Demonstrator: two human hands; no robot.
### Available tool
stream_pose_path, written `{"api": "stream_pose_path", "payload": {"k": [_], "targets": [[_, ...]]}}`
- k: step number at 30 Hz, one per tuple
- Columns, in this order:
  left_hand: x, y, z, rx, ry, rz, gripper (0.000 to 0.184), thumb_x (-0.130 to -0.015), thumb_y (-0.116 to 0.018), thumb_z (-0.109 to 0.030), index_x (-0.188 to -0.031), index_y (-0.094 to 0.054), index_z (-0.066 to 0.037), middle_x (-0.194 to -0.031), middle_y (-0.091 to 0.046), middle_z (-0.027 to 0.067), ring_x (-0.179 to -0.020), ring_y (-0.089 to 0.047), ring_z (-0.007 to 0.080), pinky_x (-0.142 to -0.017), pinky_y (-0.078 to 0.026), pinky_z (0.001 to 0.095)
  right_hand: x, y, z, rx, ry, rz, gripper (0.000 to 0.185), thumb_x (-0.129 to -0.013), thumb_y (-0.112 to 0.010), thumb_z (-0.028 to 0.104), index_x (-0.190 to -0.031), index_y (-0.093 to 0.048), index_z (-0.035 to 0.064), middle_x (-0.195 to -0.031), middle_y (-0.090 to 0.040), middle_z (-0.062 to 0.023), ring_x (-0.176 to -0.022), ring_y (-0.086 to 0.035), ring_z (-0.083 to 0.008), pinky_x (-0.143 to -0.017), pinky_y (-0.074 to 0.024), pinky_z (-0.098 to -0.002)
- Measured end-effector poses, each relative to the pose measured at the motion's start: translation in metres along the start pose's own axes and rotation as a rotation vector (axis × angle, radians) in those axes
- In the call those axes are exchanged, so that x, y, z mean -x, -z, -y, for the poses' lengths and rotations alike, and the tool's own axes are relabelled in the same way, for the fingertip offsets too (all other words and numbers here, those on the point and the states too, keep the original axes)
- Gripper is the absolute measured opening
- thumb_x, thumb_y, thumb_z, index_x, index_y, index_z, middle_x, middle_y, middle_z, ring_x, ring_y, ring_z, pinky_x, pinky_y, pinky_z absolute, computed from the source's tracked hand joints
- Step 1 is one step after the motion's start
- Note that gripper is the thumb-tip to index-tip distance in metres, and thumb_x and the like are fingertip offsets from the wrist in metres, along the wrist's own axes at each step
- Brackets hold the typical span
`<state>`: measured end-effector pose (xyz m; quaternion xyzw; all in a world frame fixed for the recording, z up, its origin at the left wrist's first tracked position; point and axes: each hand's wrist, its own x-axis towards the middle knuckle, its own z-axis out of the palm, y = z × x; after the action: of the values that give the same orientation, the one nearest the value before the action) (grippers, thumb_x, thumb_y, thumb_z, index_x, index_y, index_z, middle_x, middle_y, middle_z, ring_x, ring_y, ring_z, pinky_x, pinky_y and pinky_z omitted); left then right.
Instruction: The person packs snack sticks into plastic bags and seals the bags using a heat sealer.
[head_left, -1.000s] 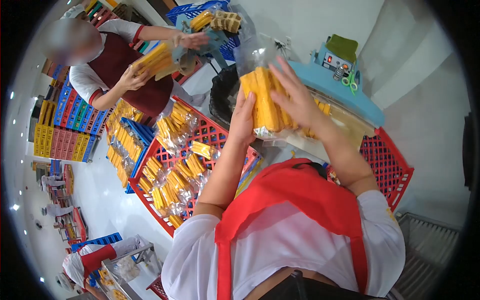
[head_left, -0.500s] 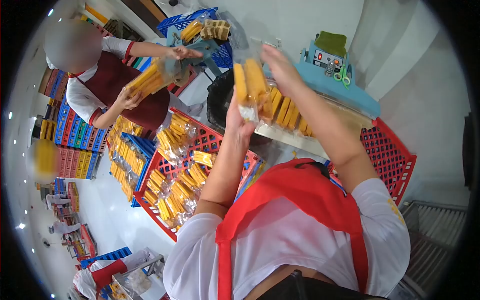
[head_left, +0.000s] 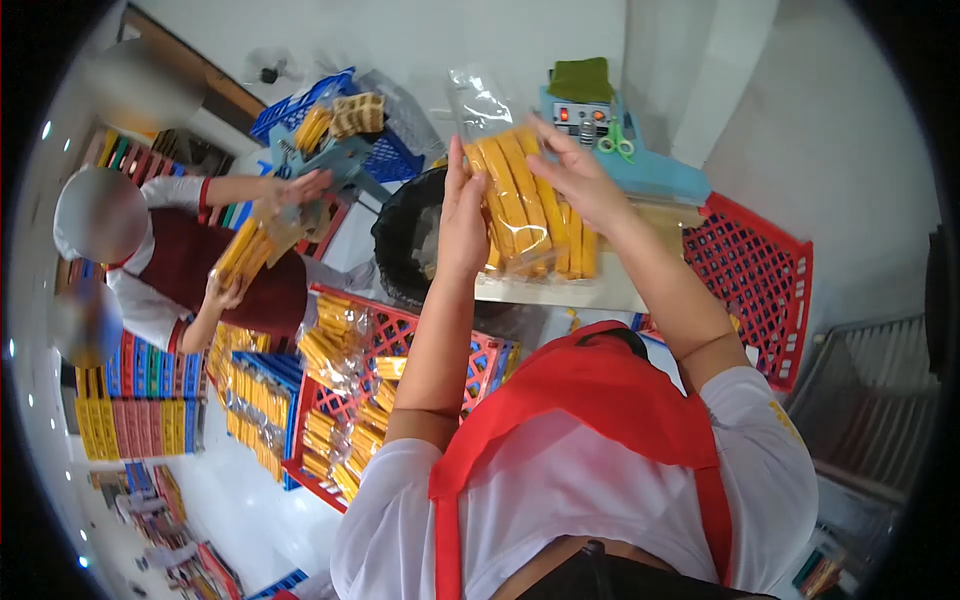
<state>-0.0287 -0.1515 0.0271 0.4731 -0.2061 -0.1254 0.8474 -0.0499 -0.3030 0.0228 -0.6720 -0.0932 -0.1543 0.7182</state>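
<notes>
right hand is now brought against bagged yellow sticks, pinched between it and left hand, long axis forward.

The transparent plastic bag with long yellow sticks covers a part of the other yellow sticks behind it, so these cannot be counted. How far the fingers of the left hand reach behind the bag is not clear. The left forearm hides a part of the red plastic lattice crate. The marks on the grey control panel are too small to read. The lower edge cuts off a blue plastic crate.
</notes>
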Motion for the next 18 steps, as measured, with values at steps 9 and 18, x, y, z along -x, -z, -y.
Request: {"api": "stream_pose_path", "payload": {"k": [9, 18], "targets": [[-0.034, -0.073, 0.065, 0.486, 0.842, 0.060, 0.037, -0.088, -0.024, -0.026, -0.109, -0.043, -0.002, -0.103, -0.053, 0.0149, -0.090, -0.055, 0.0285, -0.076, -0.046, 0.0419, 0.024, 0.074, 0.020, -0.405, -0.378, -0.304, 0.032, -0.085, -0.046, 0.029, -0.104, -0.045, 0.0030, -0.090, -0.053, -0.0040, -0.079, -0.055, -0.0111, -0.068, -0.0468, -0.0258], [-0.028, -0.113, 0.105, -0.111, 0.172, 0.373, 0.052, -0.090, -0.029, -0.033, -0.129, -0.020, 0.000, -0.128, -0.031, 0.0162, -0.118, -0.033, 0.0254, -0.095, -0.030, 0.0360, 0.078, 0.127, 0.003, 0.691, -0.045, -0.536, 0.061, -0.086, -0.040, 0.034, -0.124, -0.023, -0.0099, -0.125, -0.033, -0.0252, -0.118, -0.032, -0.0298, -0.098, -0.0237, -0.0339]]}}
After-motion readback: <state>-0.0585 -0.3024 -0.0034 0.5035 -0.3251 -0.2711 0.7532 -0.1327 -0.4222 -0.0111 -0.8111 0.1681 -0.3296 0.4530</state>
